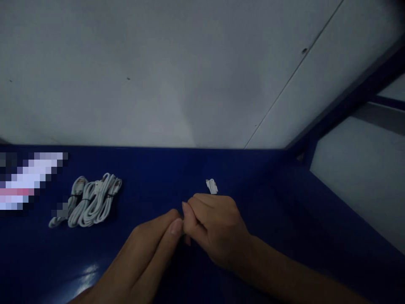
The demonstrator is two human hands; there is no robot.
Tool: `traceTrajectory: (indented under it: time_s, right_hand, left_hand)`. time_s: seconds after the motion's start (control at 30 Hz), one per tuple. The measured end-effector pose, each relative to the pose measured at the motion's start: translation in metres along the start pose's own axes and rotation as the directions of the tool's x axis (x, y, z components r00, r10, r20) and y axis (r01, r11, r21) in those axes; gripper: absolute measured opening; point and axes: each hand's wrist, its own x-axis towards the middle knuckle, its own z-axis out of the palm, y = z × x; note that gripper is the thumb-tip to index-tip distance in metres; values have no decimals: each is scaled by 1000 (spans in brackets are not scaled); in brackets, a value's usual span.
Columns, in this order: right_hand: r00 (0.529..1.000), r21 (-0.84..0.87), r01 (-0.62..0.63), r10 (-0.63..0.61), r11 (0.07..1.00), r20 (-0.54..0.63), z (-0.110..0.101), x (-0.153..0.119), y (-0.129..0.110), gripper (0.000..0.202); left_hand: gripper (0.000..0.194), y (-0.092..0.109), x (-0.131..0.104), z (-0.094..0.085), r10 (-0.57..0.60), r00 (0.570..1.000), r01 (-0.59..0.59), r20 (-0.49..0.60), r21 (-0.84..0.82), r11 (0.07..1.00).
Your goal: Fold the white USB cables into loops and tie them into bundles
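Note:
My left hand [155, 242] and my right hand [215, 223] meet over the blue table [152, 185], fingertips close together. Both are closed, with thumbs pressed against curled fingers. Whatever is pinched between them is hidden or too small to name. Just beyond my right hand lies a small bundled white cable [212, 186], apart from the fingers. To the left of my hands rest several coiled white cables [95, 200], tied with dark bands and lying side by side.
A pale panel wall [152, 84] rises behind the table's back edge. On the right stands a dark blue frame [335, 116] with a pale panel beyond it. At far left is a blurred-out bright object [34, 175].

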Motion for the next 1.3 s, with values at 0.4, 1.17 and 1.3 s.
traceTrajectory:
  time_s: [0.4,1.17,1.3]
  right_hand:
    - [996,110,12,-22,994,89,2,-3,15,43]
    - [964,14,-175,169,984,203,-5,-3,1,51]
    - [964,-51,-175,182,983,193,-1,-7,-1,51]
  left_hand:
    - [47,23,22,11,-53,856,299,515,-408,863]
    - [32,16,23,14,517,810,-585,278,461,667]
    - [32,6,26,14,566,780,-612,267,512,602]
